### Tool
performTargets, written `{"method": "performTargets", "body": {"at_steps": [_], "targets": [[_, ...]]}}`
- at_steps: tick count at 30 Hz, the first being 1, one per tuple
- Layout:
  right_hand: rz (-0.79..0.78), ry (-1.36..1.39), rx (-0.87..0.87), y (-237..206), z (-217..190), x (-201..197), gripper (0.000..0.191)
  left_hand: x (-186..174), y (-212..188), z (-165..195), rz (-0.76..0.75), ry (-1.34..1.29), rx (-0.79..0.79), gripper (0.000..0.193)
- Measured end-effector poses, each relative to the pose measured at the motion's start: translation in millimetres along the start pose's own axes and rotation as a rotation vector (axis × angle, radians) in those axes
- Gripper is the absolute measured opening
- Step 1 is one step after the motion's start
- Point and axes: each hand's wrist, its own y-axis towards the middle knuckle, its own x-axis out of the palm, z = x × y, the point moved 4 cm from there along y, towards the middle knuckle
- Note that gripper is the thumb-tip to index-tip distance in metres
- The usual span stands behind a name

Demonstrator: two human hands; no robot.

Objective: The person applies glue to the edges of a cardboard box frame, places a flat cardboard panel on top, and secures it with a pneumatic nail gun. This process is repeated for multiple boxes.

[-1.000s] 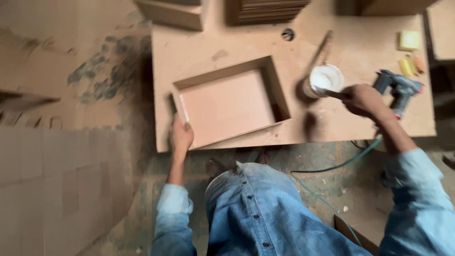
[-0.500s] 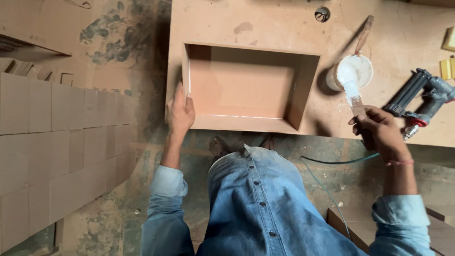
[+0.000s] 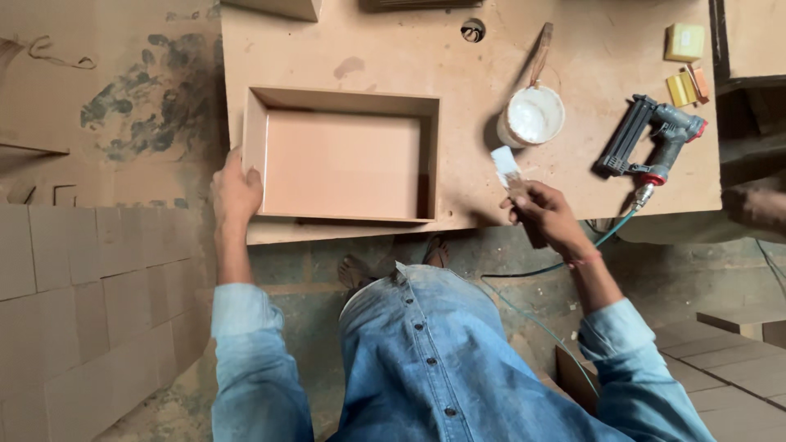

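An open, shallow fibreboard box [image 3: 344, 164] lies on the brown workbench [image 3: 589, 49]. My left hand [image 3: 236, 190] grips the box's left wall near its front corner. My right hand [image 3: 544, 211] holds a paintbrush [image 3: 508, 168] whose bristles are white with glue, just right of the box and below a white glue pot [image 3: 532, 116]. A wooden stick [image 3: 540, 49] leans out of the pot.
A pneumatic nail gun [image 3: 651, 139] with a green air hose [image 3: 606, 237] lies right of the pot. Yellow blocks [image 3: 684, 41] sit at the bench's far right corner. Stacked cut boards [image 3: 82, 311] stand at the left, more boards [image 3: 737, 352] at the lower right.
My right hand has drawn the brush out of the glue pot and toward me, to the right of the box. The box has turned square to the bench edge under my left hand.
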Motion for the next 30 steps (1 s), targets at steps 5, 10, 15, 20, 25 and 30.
{"method": "performTargets", "body": {"at_steps": [5,10,15,20,25,30], "targets": [[0.006,-0.248,-0.216,58.3,-9.9,26.8,0.029,-5.4,-37.0,15.4,0.176,-0.104,0.093,0.046],[0.055,-0.442,-0.467,132.0,-32.2,37.8,0.029,-4.2,-71.8,9.6,0.246,-0.183,0.106,0.043],[-0.049,-0.775,-0.722,153.5,-56.4,39.2,0.043,-2.2,-104.2,0.8,0.250,-0.186,0.027,0.046],[-0.177,-1.037,-0.892,118.7,-40.3,22.9,0.068,5.9,-131.5,-11.9,0.223,-0.273,-0.107,0.054],[-0.274,-1.108,-0.993,99.6,-28.6,14.5,0.076,17.9,-137.4,-17.8,0.274,-0.296,-0.127,0.060],[-0.117,-1.069,-0.810,132.4,-27.5,19.1,0.052,22.9,-134.9,2.0,0.298,-0.094,0.053,0.067]]}}
